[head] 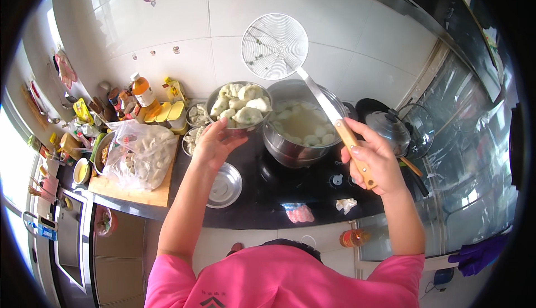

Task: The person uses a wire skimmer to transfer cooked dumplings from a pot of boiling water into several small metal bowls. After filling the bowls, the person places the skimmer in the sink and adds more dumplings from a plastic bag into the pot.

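My left hand (215, 142) grips the near rim of a metal bowl (240, 131) heaped with cooked dumplings (243, 103). The bowl is tilted slightly toward me, left of a steel pot (295, 155). Pale dumplings float in cloudy liquid (302, 119) inside that pot, which stands on a black cooktop (276, 186). In my right hand (372, 157) is the wooden handle of a spider strainer (275, 47). Its round wire basket is raised above the pot, in front of the tiled wall, with only small green bits on the mesh.
Left of the cooktop, a plastic bag of dumplings (144, 153) lies on a wooden board (125, 193). Two more bowls of dumplings (197, 115) and an empty metal dish (225, 186) are nearby. A lidded pan (387, 132) stands right of the pot. A folded cloth (298, 212) lies at the counter's front.
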`<action>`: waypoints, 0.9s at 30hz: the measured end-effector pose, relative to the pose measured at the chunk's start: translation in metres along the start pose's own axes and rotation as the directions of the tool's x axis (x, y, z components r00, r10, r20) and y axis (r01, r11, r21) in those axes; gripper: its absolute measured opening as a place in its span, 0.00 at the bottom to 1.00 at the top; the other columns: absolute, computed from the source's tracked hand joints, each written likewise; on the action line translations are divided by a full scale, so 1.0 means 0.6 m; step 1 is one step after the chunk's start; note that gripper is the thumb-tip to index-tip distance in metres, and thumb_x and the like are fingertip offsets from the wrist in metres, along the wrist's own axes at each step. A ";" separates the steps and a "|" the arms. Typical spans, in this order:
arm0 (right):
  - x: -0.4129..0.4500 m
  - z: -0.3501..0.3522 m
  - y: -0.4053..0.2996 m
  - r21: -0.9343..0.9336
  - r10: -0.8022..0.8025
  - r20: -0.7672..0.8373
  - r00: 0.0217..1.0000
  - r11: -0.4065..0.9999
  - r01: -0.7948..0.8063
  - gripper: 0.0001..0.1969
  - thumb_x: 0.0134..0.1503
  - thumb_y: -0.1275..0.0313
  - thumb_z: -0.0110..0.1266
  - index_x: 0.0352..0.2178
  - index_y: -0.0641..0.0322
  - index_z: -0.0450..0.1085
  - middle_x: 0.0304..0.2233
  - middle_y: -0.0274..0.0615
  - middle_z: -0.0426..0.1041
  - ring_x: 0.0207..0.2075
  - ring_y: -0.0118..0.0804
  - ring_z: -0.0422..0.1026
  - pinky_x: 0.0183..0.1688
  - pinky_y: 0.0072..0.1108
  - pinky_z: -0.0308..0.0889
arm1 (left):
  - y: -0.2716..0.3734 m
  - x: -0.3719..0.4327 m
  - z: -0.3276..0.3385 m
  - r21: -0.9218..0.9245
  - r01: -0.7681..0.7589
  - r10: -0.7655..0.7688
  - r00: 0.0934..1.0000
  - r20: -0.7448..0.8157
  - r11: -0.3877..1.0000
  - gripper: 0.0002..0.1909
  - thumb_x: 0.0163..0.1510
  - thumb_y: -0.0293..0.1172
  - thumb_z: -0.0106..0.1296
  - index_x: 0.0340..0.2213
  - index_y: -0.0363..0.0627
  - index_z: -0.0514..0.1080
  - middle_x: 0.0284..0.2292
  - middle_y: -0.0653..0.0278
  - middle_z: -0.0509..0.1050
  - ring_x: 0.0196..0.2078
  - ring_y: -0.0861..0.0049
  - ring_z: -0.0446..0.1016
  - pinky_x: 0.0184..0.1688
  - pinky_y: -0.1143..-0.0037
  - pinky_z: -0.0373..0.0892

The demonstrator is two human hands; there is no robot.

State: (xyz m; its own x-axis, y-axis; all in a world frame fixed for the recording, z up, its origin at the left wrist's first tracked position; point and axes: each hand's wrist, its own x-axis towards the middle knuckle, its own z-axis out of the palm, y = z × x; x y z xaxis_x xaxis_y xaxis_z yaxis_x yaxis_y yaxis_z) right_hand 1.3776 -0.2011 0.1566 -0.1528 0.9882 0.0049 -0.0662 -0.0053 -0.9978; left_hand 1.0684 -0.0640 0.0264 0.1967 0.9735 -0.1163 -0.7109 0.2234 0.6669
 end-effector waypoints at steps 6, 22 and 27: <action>-0.004 -0.008 0.033 0.263 0.013 -0.064 0.998 0.965 0.004 0.28 0.54 0.73 0.43 0.57 0.64 0.53 0.28 0.49 0.67 0.12 0.24 0.61 0.11 0.14 0.56 | 0.018 -0.013 -0.101 -0.069 -0.007 0.002 0.998 -0.060 0.998 0.20 0.54 0.30 0.50 0.46 0.39 0.58 0.43 0.45 0.66 0.44 0.50 0.69 0.49 0.49 0.64; 0.000 0.019 0.051 0.205 -0.050 -0.300 0.953 0.972 0.116 0.29 0.54 0.76 0.39 0.59 0.66 0.48 0.28 0.52 0.68 0.10 0.25 0.62 0.10 0.14 0.58 | -0.158 0.178 -0.299 -0.093 -0.012 0.003 0.995 -0.095 0.996 0.15 0.52 0.25 0.51 0.41 0.42 0.62 0.40 0.52 0.69 0.43 0.56 0.69 0.48 0.51 0.67; 0.004 0.032 0.049 0.155 -0.055 -0.325 0.944 0.982 0.110 0.30 0.53 0.77 0.37 0.59 0.67 0.47 0.28 0.53 0.68 0.10 0.25 0.62 0.11 0.15 0.60 | -0.217 0.258 -0.339 -0.036 0.024 -0.029 0.989 -0.148 0.999 0.21 0.50 0.26 0.54 0.44 0.43 0.60 0.39 0.55 0.70 0.38 0.63 0.72 0.41 0.58 0.71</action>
State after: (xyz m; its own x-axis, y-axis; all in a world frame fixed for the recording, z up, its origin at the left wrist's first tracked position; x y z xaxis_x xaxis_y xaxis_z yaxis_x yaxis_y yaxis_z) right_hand 1.3563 -0.2017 0.1284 0.1794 0.9831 0.0380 -0.2348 0.0803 -0.9687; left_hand 1.0540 0.0676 -0.2283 0.1149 0.9631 -0.2436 -0.7301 0.2481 0.6367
